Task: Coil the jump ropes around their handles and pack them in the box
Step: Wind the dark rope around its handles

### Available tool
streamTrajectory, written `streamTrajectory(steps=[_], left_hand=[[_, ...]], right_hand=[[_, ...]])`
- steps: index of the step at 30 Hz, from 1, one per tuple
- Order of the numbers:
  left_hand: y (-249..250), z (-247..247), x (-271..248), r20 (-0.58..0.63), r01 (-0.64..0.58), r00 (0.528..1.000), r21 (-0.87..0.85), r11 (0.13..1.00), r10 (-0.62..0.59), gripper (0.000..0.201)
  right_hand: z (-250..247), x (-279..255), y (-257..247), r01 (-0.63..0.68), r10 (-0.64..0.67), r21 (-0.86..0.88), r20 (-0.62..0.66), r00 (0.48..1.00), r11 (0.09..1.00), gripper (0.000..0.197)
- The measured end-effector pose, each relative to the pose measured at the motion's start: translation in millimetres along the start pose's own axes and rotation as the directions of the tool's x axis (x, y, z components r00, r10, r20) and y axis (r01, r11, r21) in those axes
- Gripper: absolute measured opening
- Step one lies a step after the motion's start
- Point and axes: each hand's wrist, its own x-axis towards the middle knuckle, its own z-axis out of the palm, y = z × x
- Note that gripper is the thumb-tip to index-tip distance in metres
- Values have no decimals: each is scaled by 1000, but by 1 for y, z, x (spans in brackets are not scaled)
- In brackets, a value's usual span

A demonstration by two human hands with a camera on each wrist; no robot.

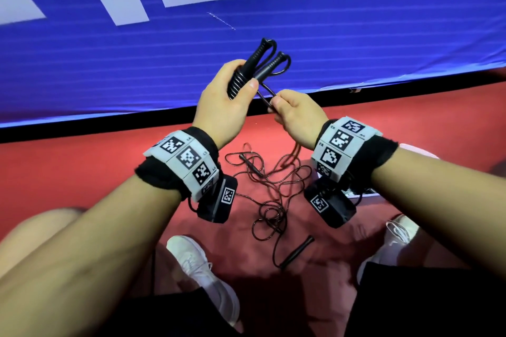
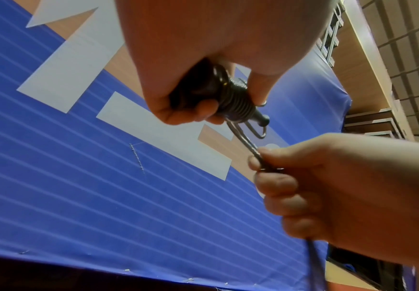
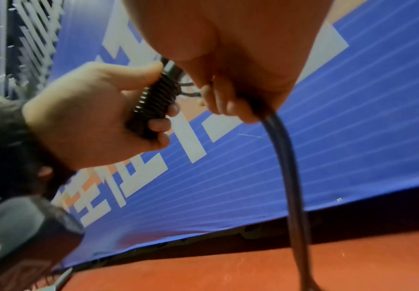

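Left hand point(image 1: 222, 107): raised in front of the blue banner point(image 1: 109, 63); fingers and thumb are curled round the black handles point(image 1: 260, 63), which are held side by side and point up and away from the person.
Coiled rope point(image 1: 237, 83): tight, even turns are wound round the lower part of the handles, inside the left hand's grip; the same turns are seen as a ribbed black stack in both wrist views point(image 2: 235, 102) point(image 3: 157, 98).
Rope loops at handle tips: a short loop is seen leaving each handle end, above the left hand.
Right hand point(image 1: 297, 115): just right of the left hand, apart from it; thumb and fingers are closed on the rope strand point(image 1: 267, 93), which is drawn taut from the coil.
Rope tail point(image 3: 290, 177): below the right hand it is seen hanging down to the red floor point(image 1: 82, 172).
Second jump rope point(image 1: 271, 194): lying loose and tangled on the red floor, below both hands and between the person's white shoes point(image 1: 202, 276); one handle point(image 1: 297, 252) lies at the near end of the tangle, another point(image 1: 250, 165) at the far end.
Wrist units: black bands with square printed markers are worn on both wrists, below the hands.
Blue banner: white blocks and thin pale stripes are noted on it; its lower edge meets a black strip above the red floor.
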Motion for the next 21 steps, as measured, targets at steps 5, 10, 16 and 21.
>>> streamTrajectory(steps=[5,10,16,21], left_hand=[[-10,0,-1,63,77,994,185,980,-90,20],[-12,2,-4,73,89,991,271,958,-112,21],[-17,4,-5,102,90,987,278,956,-123,31],[-16,4,-2,105,74,989,266,961,-105,26]], right_hand=[[-8,-12,-13,97,-77,-321,77,994,942,31],[-10,-18,-22,123,-87,-351,117,989,928,31],[-16,-21,-26,138,-94,-428,121,988,893,30],[-22,-21,-26,155,-120,-434,106,987,888,31]])
